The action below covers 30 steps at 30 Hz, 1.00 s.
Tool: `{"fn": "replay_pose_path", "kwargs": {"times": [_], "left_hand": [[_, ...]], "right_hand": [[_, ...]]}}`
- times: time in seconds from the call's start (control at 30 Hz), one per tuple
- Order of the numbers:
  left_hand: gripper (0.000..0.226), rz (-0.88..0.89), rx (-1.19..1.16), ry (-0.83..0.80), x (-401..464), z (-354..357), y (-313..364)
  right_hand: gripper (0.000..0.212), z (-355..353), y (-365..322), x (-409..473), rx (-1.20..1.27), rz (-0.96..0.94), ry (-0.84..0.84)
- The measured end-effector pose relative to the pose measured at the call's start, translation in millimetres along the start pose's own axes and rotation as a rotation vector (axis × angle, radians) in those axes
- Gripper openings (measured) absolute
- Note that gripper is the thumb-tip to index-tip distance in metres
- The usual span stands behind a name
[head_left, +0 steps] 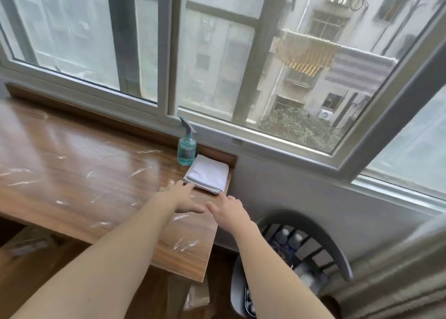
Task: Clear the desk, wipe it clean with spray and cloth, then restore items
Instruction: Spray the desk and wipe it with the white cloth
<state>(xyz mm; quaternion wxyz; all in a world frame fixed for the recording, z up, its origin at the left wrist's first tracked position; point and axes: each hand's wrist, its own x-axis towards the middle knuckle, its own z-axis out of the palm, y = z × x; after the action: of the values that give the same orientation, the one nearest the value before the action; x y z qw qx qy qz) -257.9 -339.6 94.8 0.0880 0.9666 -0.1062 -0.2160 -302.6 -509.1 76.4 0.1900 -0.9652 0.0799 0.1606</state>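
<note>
Both bare forearms reached over the desk (pixel 79 154). Right hand (pixel 228 213) lay flat, fingers straight, holding nothing; left hand (pixel 179 195) spread open, fingertips seemingly touching the folded cloth (pixel 207 174). Just beyond the cloth stood the spray bottle (pixel 186 147).

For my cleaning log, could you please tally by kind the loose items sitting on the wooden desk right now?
Teal translucent plastic spray bottle, standing upright at the desk's far right corner: 1
Folded white cloth, lying flat just in front and to the right of the bottle: 1
Total: 2
</note>
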Motion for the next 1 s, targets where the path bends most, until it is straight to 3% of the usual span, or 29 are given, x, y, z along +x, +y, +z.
{"fn": "replay_pose_path", "kwargs": {"times": [0.4, 0.67, 1.0], "left_hand": [[0.098, 0.006, 0.021, -0.004, 55, -25, -46], [0.096, -0.147, 0.011, 0.027, 96, -60, -94], [0.096, -0.084, 0.045, -0.074, 175, -68, -130]], "right_hand": [[0.075, -9, -46, 78, -0.024, -0.002, 0.031], [0.071, -8, -82, 158, 0.038, -0.070, 0.032], [0.094, -9, -105, 233, 0.272, -0.009, 0.098]]}}
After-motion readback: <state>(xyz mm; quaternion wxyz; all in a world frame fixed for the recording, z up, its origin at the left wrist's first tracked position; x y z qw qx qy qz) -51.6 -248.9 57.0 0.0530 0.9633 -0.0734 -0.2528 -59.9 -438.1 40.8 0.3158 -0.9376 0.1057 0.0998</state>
